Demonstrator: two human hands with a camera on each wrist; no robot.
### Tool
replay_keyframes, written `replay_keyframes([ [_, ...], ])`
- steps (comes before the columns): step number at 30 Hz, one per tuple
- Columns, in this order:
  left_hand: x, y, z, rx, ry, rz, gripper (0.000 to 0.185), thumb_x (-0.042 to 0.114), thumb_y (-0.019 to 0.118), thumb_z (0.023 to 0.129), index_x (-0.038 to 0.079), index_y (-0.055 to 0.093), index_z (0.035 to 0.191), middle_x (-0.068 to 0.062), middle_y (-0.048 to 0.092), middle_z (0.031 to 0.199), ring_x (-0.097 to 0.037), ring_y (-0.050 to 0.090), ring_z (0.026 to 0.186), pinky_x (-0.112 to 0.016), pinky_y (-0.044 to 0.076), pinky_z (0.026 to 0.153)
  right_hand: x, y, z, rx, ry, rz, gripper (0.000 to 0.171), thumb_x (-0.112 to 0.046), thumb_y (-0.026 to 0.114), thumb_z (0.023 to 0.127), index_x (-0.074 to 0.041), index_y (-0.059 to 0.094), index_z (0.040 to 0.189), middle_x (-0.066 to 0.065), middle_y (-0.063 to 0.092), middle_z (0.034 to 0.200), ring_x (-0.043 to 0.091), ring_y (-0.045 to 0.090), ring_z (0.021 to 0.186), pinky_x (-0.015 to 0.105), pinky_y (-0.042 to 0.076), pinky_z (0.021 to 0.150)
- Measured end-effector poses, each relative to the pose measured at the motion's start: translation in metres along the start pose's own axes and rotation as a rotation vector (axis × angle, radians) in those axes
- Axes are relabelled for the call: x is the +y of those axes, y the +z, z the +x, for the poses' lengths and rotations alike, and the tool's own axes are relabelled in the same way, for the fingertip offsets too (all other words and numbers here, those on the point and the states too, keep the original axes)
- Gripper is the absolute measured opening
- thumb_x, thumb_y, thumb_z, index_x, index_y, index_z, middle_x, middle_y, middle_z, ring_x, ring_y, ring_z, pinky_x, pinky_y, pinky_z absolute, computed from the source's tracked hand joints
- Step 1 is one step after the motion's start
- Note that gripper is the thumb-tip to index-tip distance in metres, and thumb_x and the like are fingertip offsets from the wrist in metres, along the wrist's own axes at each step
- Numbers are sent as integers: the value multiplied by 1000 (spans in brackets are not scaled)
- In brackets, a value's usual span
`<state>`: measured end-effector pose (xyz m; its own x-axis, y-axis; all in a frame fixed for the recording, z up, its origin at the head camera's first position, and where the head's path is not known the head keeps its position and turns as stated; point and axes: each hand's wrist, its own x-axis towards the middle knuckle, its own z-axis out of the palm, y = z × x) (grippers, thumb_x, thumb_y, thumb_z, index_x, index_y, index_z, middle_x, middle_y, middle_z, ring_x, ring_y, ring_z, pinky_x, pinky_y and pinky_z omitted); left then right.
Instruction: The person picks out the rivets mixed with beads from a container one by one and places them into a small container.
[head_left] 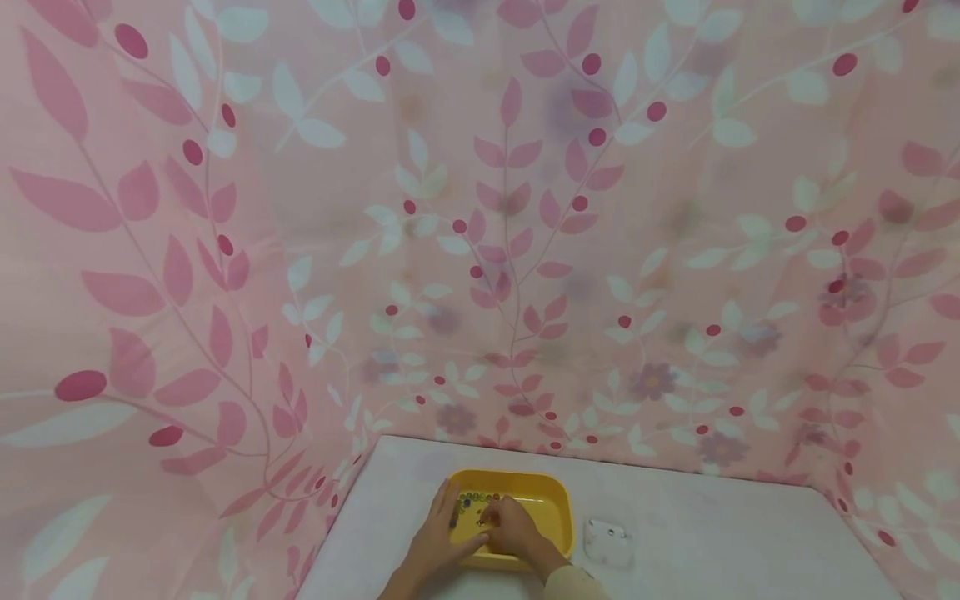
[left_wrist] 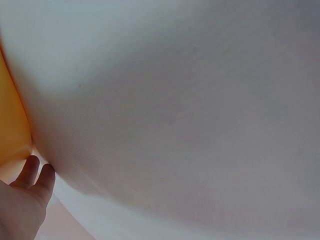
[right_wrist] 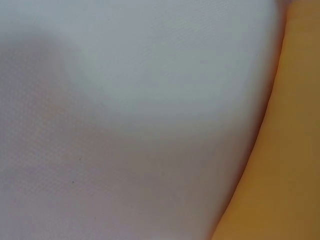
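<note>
A yellow tray (head_left: 557, 510) with raised walls lies on the white table. Small glass marbles (head_left: 474, 497) form a bent row along its back and left inner walls, and several lie loose on its floor. My left hand (head_left: 437, 537) grips the tray's left side, fingers along the outer wall and thumb over the near rim; in the left wrist view two fingertips (left_wrist: 46, 175) are right at the wall's base. My right hand (head_left: 513, 527) reaches over the near rim, fingers bent down among the loose marbles. Its fingertips are partly hidden, and I cannot tell whether they pinch a marble.
A flat, whitish, see-through case (head_left: 608, 542) lies just right of the tray. The white tabletop (head_left: 720, 533) extends to the right. Pink leaf-patterned curtains (head_left: 510, 250) hang behind the table and along its sides.
</note>
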<state>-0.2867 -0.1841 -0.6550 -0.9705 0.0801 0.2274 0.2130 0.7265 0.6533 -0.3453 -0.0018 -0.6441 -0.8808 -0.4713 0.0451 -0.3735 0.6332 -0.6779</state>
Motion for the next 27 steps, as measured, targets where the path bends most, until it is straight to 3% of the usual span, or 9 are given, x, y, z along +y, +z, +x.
replay_keyframes([
  [6,3,-3,-2,-15,18,-23,104,61,70,82,7,21,158,-24,15,163,-48,52,126,-53,58,73,0,4,2,13,44,-20,15,-18,81,78,-9,75,90,-1,56,86,13,50,77,32,47,69],
  [13,5,-5,-2,-23,7,-33,106,62,69,83,9,18,159,-22,13,164,-44,56,122,-44,58,67,0,5,3,39,16,-31,7,-15,79,77,-11,73,79,-2,53,79,13,47,72,30,41,62],
  [20,5,-7,-1,-5,-3,-32,106,63,70,81,11,19,159,-21,15,164,-47,53,126,-53,57,74,1,6,7,35,45,-30,11,-17,79,78,-17,69,73,-5,55,74,11,48,70,29,42,59],
  [27,2,-2,-2,-5,4,-39,105,62,70,82,10,21,158,-22,15,164,-46,52,127,-56,57,76,-3,3,7,7,87,9,10,-19,79,80,-14,71,82,-3,59,82,14,52,75,34,46,66],
])
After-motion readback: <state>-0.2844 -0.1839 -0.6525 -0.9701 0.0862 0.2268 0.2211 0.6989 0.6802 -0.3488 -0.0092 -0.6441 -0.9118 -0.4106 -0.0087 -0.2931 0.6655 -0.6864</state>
